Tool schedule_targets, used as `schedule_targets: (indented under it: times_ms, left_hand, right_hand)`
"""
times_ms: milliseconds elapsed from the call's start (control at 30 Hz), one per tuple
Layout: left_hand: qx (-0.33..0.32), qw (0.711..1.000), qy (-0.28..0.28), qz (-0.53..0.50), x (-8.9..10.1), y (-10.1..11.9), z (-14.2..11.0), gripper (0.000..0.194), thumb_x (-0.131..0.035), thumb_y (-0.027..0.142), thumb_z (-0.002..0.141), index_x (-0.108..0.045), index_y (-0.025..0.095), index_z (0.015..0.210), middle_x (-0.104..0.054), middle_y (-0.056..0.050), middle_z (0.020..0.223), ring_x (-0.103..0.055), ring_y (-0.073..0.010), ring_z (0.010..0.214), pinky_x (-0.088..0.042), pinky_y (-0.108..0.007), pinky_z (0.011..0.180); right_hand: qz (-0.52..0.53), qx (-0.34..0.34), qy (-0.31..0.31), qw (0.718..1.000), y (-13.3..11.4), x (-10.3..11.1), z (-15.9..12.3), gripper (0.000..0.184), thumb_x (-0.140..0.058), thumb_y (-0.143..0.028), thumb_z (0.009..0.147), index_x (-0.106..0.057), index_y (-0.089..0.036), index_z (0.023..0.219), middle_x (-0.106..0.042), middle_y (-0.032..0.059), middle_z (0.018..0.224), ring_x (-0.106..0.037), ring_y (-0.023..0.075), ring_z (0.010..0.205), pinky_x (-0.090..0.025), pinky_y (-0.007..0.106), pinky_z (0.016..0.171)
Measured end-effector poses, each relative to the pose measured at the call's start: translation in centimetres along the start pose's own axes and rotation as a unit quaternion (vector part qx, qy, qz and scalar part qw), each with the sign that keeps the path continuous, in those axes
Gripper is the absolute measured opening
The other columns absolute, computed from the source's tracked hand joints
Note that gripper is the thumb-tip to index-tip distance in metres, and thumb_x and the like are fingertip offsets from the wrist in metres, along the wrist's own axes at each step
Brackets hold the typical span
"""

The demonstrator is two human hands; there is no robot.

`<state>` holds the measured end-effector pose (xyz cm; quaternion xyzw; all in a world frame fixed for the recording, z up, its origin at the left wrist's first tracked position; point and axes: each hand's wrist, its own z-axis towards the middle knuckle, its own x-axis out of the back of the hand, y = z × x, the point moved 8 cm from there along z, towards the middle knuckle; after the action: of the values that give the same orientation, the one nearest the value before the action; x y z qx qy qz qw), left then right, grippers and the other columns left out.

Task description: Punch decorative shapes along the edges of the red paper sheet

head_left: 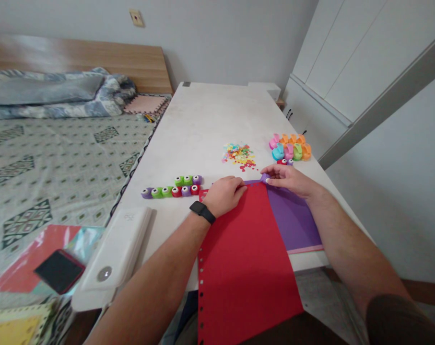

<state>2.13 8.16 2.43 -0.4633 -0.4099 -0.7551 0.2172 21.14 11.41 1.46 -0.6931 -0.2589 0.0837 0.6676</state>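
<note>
White table (188,129) bearing red sheet (242,258) overlapping purple sheet (292,215) at near edge. Left hand (224,195) open, pressing on red; right hand (287,179) pinching purple's top corner. Both sheets look light, floppy; best taken by edges.

Punches (171,187) on desk (195,124); confetti (239,155) between them

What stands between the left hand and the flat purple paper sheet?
A red paper sheet with holes along one edge stands between them: the left hand rests on it, and it overlaps the purple paper sheet.
</note>
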Motion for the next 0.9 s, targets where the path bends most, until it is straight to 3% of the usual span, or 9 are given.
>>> schedule_targets:
  times_ms: [300,567,900]
  left_hand:
    - [0.001,1.0,0.002,-0.002,0.1,0.0,-0.1,0.025,-0.049,0.033,0.101,-0.069,0.018,0.096,-0.072,-0.009,0.093,-0.066,-0.0209,0.087,-0.05,-0.033,0.082]
    - [0.002,1.0,0.003,-0.007,0.1,0.0,-0.1,0.025,-0.049,0.033,0.101,-0.069,0.018,0.097,-0.072,-0.009,0.093,-0.067,-0.0208,0.087,-0.05,-0.032,0.082]
    - [0.001,1.0,-0.004,-0.003,0.1,0.1,-0.1,0.026,-0.049,0.032,0.101,-0.07,0.018,0.097,-0.071,-0.009,0.093,-0.066,-0.0209,0.086,-0.05,-0.033,0.081]
  right_hand:
    - [-0.044,0.012,-0.042,0.998,-0.4,-0.8,-0.2,0.045,-0.078,-0.039,0.082,-0.07,-0.021,0.122,-0.07,0.0069,0.111,-0.064,0.0215,0.1,-0.049,0.038,0.094]
    - [-0.059,0.017,-0.039,0.997,-0.2,-1.0,-0.2,0.046,-0.078,-0.036,0.081,-0.069,-0.022,0.124,-0.071,0.0072,0.113,-0.065,0.0234,0.103,-0.051,0.041,0.096]
    - [-0.05,0.001,-0.042,0.998,0.3,-1.4,-0.1,0.046,-0.078,-0.035,0.08,-0.068,-0.019,0.123,-0.071,0.0057,0.103,-0.065,0.0194,0.092,-0.051,0.037,0.088]
